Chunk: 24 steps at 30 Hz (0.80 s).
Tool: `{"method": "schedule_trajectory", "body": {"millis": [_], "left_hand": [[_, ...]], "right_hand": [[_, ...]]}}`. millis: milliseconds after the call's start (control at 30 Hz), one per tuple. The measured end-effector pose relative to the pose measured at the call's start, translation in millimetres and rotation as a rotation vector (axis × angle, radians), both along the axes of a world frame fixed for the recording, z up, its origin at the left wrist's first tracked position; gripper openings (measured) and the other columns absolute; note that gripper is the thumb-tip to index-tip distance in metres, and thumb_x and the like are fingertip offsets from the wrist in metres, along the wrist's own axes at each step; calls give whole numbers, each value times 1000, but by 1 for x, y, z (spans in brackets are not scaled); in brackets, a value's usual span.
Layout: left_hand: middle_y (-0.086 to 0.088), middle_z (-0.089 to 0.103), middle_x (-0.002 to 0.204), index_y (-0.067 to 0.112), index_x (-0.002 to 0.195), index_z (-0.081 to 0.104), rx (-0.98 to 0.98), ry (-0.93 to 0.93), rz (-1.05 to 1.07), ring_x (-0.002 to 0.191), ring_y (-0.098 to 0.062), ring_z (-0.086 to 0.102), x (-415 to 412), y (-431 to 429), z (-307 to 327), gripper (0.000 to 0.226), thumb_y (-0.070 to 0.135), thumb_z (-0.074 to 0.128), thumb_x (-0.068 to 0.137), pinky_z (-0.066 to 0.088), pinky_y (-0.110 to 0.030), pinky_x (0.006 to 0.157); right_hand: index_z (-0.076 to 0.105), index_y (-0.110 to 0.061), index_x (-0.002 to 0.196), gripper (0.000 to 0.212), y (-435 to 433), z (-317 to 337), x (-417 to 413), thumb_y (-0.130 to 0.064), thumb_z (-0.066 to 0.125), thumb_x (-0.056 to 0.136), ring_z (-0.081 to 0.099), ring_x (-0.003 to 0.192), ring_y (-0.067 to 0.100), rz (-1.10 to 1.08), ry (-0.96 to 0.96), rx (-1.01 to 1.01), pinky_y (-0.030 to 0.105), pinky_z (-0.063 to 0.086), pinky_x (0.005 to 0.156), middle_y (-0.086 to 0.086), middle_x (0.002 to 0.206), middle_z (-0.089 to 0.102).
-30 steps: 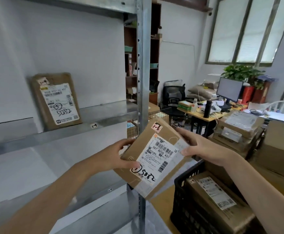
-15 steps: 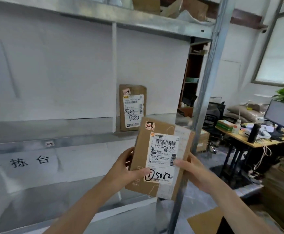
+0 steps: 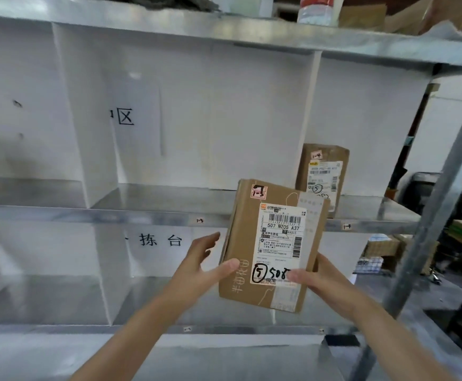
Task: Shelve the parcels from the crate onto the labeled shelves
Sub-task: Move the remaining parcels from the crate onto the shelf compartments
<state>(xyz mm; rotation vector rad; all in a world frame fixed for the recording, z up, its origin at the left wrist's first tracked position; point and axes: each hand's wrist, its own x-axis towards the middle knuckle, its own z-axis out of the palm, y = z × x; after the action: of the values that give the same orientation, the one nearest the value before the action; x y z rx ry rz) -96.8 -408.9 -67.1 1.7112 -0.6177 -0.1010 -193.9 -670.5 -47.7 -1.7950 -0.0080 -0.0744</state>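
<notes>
While facing the metal shelving (image 3: 114, 215), holds a brown parcel (image 3: 240, 243) up in the air with both hands, in front of the middle shelf's lip and resting on no board. Keeps its long axis close to vertical, top end tipped a little to the right, labelled face turned to the camera with the print reading upright. Pinches the lower right corner with the right hand (image 3: 323, 281): thumb laid across the label (image 3: 279, 237), fingers hidden behind the cardboard. Touches the lower left edge with the left hand (image 3: 196, 268): thumb flat on the front, fingers straight and spread, out beside the left edge. Hides part of a second parcel (image 3: 326, 166), which stands on end at the back of the middle shelf's right compartment. Sits just right of a small tag (image 3: 200, 220) on that lip, writing too small to read.
</notes>
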Motion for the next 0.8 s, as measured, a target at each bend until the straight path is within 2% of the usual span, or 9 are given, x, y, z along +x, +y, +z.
{"method": "schedule_trajectory", "body": {"millis": [167,267,333,367,467,567,633,700,800], "left_hand": [[26,56,128,47,122,57,-90,-12,139,121,3,52,7,76,-2,53,67,64,74,43,-21,96],[23,57,127,40,122,58,-30,-79,278,124,-2,50,15,112,-3,35,44,65,88,39,-23,100],[23,55,127,37,122,57,71,-152,359,124,1,47,20,132,-1,32,34,64,91,36,-20,100],[24,54,125,36,121,57,121,-188,384,122,6,46,23,140,2,31,34,63,91,36,-19,100],[23,52,122,35,119,56,268,-319,459,113,7,47,38,157,18,32,38,64,89,39,-21,95],[16,49,124,31,123,54,377,-395,507,115,-3,46,62,164,35,38,40,65,87,36,-20,94],[13,48,125,28,125,52,444,-435,511,118,-3,42,80,164,42,43,40,65,86,33,-18,94],[12,48,124,29,124,50,524,-472,506,115,-6,43,96,163,46,43,42,64,85,37,-21,91],[11,48,117,30,120,49,589,-495,513,108,-9,49,120,162,51,41,46,63,84,46,-27,87]], "right_hand": [[51,-31,134,90,41,10,32,-51,90,56,63,120,15,82,-48,-4,46,47,105,-8,130,66],[59,-36,124,86,63,32,56,-50,94,47,67,114,13,121,-104,50,31,56,93,-9,123,70],[67,-49,109,62,78,51,72,-40,90,53,69,109,10,153,-154,64,24,58,84,-14,116,72],[67,-49,108,58,85,60,81,-35,87,56,69,108,11,163,-179,63,25,59,85,-14,115,73],[59,-32,122,69,103,82,116,-32,91,61,68,110,13,154,-209,46,31,56,93,-10,119,71],[59,-38,118,63,119,92,153,-34,89,63,69,107,11,148,-228,16,27,58,86,-12,119,71],[59,-39,120,61,125,93,178,-28,87,67,67,109,12,105,-243,-24,33,56,93,-11,120,70],[55,-36,129,65,127,90,203,-23,85,73,64,113,14,64,-247,-52,41,51,100,-10,123,68],[50,-35,137,77,127,84,234,-25,87,70,63,113,13,67,-223,-42,40,52,99,-10,125,66]]}}
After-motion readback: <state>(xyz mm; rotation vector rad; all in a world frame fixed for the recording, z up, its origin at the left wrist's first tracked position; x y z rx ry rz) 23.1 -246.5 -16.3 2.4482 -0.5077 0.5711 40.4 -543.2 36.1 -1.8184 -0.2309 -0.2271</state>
